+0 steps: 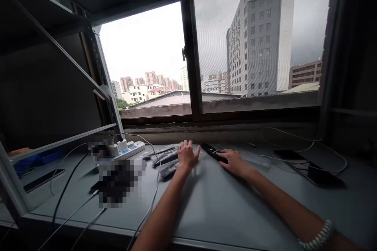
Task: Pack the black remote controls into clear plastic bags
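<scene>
A black remote control point(209, 150) lies on the grey table, angled from upper left to lower right. My right hand point(234, 162) rests over its near end, fingers closed round it. Left of the remote, my left hand point(187, 154) reaches forward with its fingers apart, at the edge of several dark items in clear plastic bags point(167, 166). Nothing shows in its grasp. A clear plastic bag point(259, 160) lies flat just to the right of my right hand.
On the right lies a large black phone or tablet point(312, 168) with a white cable over it. A white power strip point(129, 150) with plugs, a phone point(44, 180) and several cables occupy the left. Metal shelf posts and a window point(194, 117) stand behind.
</scene>
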Tool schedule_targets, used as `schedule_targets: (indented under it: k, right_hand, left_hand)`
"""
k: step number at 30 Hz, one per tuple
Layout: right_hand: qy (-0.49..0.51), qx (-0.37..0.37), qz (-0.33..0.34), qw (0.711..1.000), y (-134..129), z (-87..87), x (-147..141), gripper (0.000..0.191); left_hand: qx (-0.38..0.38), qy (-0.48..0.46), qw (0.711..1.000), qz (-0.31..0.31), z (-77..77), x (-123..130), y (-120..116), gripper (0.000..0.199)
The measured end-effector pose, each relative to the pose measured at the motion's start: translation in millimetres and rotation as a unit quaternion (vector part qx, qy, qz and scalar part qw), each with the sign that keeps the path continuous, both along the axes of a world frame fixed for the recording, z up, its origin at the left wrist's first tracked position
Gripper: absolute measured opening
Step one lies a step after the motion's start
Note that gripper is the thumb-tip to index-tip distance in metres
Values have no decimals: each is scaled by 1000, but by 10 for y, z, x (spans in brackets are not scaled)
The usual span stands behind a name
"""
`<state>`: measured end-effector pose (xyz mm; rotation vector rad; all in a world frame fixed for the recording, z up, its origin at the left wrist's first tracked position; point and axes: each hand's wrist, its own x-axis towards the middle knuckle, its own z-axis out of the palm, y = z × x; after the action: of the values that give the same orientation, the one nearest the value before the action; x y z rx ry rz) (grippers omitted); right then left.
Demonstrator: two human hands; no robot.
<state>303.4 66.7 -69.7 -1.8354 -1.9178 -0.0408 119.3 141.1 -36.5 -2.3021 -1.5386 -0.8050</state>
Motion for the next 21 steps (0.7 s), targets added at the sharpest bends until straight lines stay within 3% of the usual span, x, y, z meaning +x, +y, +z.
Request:
schedule_targets:
  k: [10,16,21]
  right_hand:
    - [64,21,-9,998,-47,194,-120,18]
    - [109,10,-62,992,-24,159,-131,46]
    - [132,9,-98,986,1,103,-98,47]
  left_hand:
    - [-53,35,995,72,-8,-53,-62,37]
    - [-103,66,988,95,-108,-34,-15,46]
    - [-112,83,988,71,-151,-37,48,52]
